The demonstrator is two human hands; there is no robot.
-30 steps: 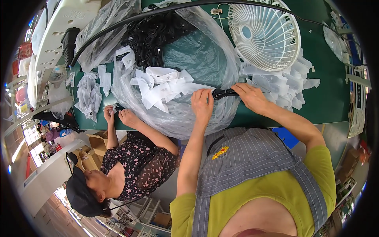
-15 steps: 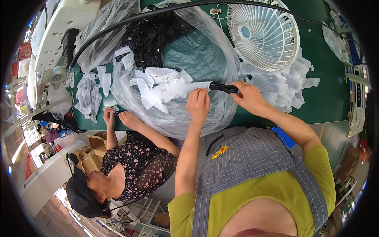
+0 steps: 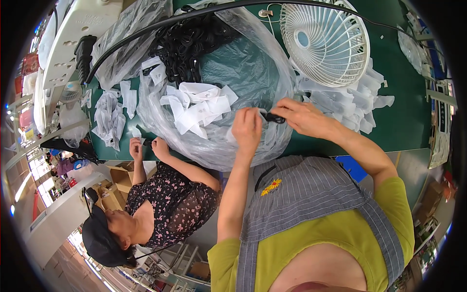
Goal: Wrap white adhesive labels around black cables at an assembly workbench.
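Observation:
My left hand (image 3: 247,127) is closed, pinching a small translucent plastic bag whose edge shows by the fingertips. A coiled black cable (image 3: 277,118) sits between my two hands, its left end at the bag's mouth. My right hand (image 3: 302,117) grips that cable from above with thumb and fingers. How far the cable reaches into the bag is hidden by my fingers. Below and around my hands spreads a large clear plastic bag (image 3: 287,87). Inside it lie white packed pieces (image 3: 199,104) and a heap of black coiled cables (image 3: 187,48).
A white fan (image 3: 323,44) stands over a pile of small plastic bags (image 3: 340,104) on the green table (image 3: 408,117). At left, a co-worker (image 3: 160,204) handles a small bag near more bags (image 3: 109,119). A black cord (image 3: 204,13) arches across from a white power strip (image 3: 73,48).
My right hand has moved left, bringing the cable closer to my left hand. The small bag, stretched out leftward before, is now gathered at my left fingers. The co-worker's hands shifted slightly.

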